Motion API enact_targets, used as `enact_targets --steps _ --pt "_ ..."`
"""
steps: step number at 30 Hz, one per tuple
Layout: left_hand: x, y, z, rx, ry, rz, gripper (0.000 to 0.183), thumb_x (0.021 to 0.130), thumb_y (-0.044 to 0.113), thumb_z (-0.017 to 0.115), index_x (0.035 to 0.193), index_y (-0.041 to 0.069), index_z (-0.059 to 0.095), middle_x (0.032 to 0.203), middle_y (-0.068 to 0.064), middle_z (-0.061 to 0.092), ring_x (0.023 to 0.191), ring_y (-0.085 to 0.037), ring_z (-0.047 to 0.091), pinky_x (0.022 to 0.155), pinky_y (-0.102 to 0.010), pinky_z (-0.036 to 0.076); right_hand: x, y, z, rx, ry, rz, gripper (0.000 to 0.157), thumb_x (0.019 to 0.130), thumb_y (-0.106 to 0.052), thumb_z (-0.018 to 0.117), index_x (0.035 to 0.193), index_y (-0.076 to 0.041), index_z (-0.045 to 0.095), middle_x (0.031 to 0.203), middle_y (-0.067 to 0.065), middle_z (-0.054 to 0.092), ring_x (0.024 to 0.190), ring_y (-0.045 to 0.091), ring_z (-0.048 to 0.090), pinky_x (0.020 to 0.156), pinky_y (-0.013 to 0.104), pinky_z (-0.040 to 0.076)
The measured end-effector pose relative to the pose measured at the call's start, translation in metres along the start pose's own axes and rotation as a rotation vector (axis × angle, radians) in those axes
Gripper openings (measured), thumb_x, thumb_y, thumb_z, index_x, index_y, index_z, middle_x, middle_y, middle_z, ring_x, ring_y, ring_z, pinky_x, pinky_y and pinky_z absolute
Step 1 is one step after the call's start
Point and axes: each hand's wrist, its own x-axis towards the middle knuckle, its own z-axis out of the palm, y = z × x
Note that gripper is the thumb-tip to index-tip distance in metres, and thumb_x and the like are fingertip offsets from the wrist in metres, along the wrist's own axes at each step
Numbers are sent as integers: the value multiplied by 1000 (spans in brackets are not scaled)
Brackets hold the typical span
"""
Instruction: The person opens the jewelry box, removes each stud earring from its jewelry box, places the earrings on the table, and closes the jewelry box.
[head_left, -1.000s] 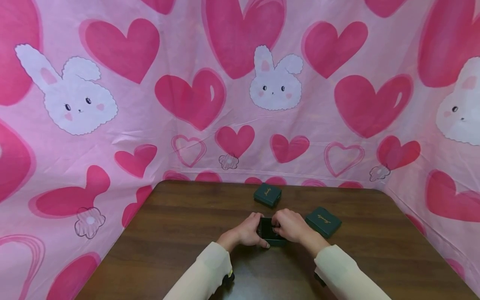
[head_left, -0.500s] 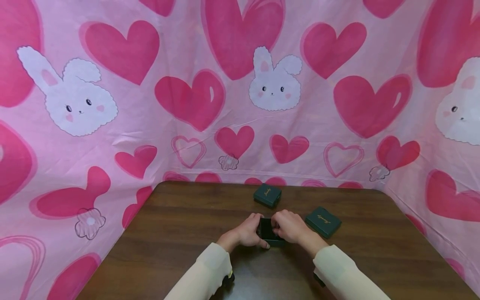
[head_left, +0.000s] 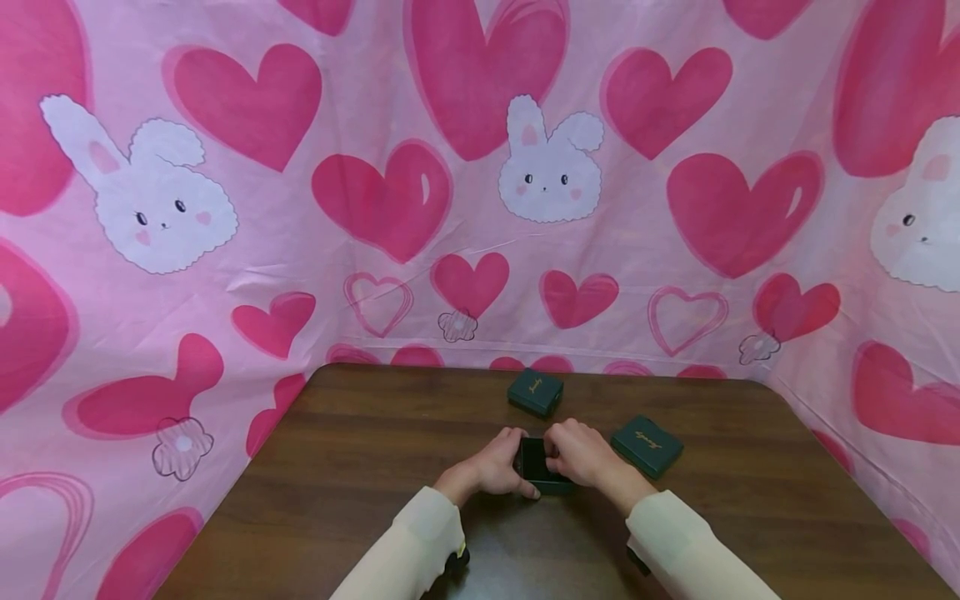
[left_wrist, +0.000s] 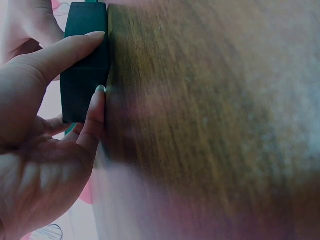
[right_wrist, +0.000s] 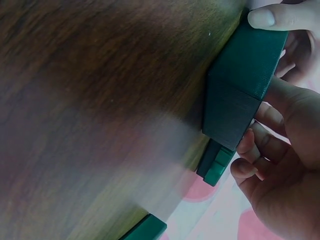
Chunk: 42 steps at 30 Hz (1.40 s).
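One far box (head_left: 536, 392) and one side box (head_left: 647, 446) sit on the bench (head_left: 337, 475), the side box near the right hand (head_left: 583, 452). Nearer, the left hand (head_left: 495, 462) has fingers and thumb round an open box (head_left: 546, 485) on the bench; the right, fingers curled at its opening, hides part of the inside, so what it grips cannot be told
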Motion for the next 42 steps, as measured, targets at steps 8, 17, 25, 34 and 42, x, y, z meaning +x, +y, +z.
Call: enact_targets --steps 8,17,25,34,42 --pt "-12 17 -1 42 17 -6 78 76 25 92 136 6 46 118 -2 47 106 -18 49 104 -41 45 -1 1 1 -13 22 -17 17 85 -10 80 74 -14 68 67 -6 57 62 14 52 59 34 49" --pt "-11 15 -1 43 19 -4 80 76 24 92 138 5 45 118 -2 47 107 -18 49 104 -41 46 -2 2 2 0 11 -18 16 87 -9 78 77 -15 66 71 -5 57 63 14 52 59 35 49" --pt "-10 14 0 40 21 0 79 75 24 93 136 4 46 118 -3 47 106 -19 50 104 -41 46 -3 2 1 9 -2 -6 18 88 -8 78 77 -15 65 72 -5 57 65 14 52 60 36 49" --pt "-11 14 0 31 22 1 80 75 23 93 137 4 46 118 -3 47 105 -19 50 103 -41 46 -3 4 0 25 -9 -16 20 88 -5 76 76 -15 64 73 -5 56 65 14 52 59 35 48" --pt "-11 15 -1 29 19 -1 79 75 23 93 136 4 46 118 -3 47 105 -18 49 103 -41 46 -3 4 -1 34 -12 -15 18 89 -5 75 78 -15 65 76 -4 57 67 14 52 59 35 48"
